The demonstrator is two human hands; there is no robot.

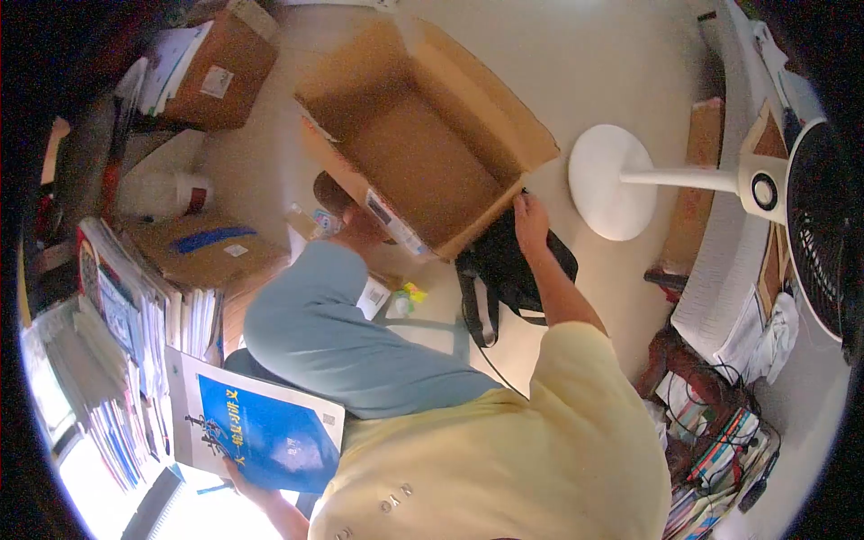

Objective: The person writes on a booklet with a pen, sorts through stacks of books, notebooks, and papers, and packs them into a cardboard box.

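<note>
A large open cardboard box [423, 135] sits tilted on the floor ahead of me, its flaps raised and its inside bare. My right hand [531, 221] is closed on the near right corner of the box wall. Low on the left, my left hand [247, 483] holds a blue and white book [265, 432] by its lower edge, cover up; most of the fingers are hidden beneath it. A black bag [513, 270] lies on the floor under my right forearm. My bent leg and bare foot [362, 229] are beside the box's near wall.
A white-based fan [614, 183] stands to the right. Rows of books and papers [117, 396] fill the left side, near a closed carton [202, 252]. Another carton with papers [225, 72] is at the back left. More books [720, 459] and cables lie at lower right.
</note>
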